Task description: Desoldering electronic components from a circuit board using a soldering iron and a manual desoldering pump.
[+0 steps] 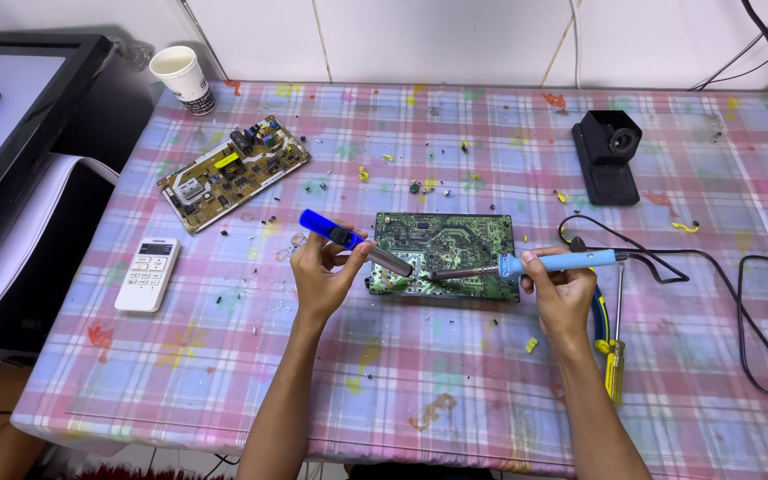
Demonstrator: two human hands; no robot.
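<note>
Head view: soldering iron [526, 265] lies crosswise, tip seemingly pointing left

Two circuit boards lay on the surface: a green one [446, 253] between the fingers and a tan one [233, 172] well left of them. There were one soldering iron [544, 264], one blue desoldering pump [356, 242], one white remote [148, 274], one paper cup [184, 79], one black stand [609, 156] and one yellow-handled screwdriver [614, 356] (beside pliers, partly hidden).

Green circuit board [444, 242], pink-blue plaid tablecloth [402, 373]
</note>
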